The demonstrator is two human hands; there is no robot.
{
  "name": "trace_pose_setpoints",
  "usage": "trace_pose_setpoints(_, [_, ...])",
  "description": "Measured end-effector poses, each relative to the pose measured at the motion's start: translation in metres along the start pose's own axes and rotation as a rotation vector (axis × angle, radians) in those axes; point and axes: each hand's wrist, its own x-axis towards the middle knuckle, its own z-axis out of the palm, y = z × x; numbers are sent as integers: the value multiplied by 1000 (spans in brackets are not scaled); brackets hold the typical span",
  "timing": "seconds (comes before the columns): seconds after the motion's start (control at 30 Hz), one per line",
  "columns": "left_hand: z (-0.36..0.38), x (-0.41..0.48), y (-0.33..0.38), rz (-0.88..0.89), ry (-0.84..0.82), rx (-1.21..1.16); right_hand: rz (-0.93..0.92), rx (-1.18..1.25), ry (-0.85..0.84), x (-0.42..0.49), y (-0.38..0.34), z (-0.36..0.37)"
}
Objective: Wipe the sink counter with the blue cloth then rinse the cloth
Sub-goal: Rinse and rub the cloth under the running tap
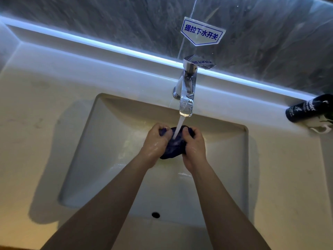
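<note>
I look down into a pale rectangular sink (86,156) set in a light counter (36,109); my two bare forearms reach in from the bottom edge and meet over the basin; both hands are close together, each clamped on one end of the bunched blue cloth (173,147). The left hand (155,141) grips its left side, the right hand (193,147) its right, so the middle of the cloth lies open between them, right under the tap (187,87); a thin stream (179,127) runs from the spout and lands on that exposed middle, which I judge is why I hold it so. Both hands look wet and shiny. I judge the wiping is over and the rinsing is under way. A dark bottle (306,110) lies on the counter at far right, well apart from my hands; a blue-lettered sign (202,32) is stuck on the mirror above the tap.
</note>
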Motion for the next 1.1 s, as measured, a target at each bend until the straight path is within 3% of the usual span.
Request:
trace_pose_setpoints(0.13, [13,-24,1,129,16,-57,141,0,1,-5,-3,12])
trace_pose_setpoints(0.2, [25,-33,5,236,104,29,301,107,-81,-10,-9,16])
trace_pose_setpoints(0.3, [35,-33,12,354,225,142,358,259,-183,-14,-9,20])
trace_pose_setpoints(0.47, [36,-10,15,364,275,430,424,209,-130,-15,-11,24])
trace_pose_setpoints(0.6, [27,4,12,273,214,516,374,77,-81,-13,-15,24])
trace_pose_setpoints(0.7, [21,14,10,151,154,557,143,-71,-65,-15,-7,19])
trace_pose_setpoints(0.83, [10,20,9,-11,171,353,-23,-71,-101,-18,4,7])
trace_pose_setpoints(1.1, [7,1,-4,-282,-51,-203,51,-4,-202,-7,-2,-11])
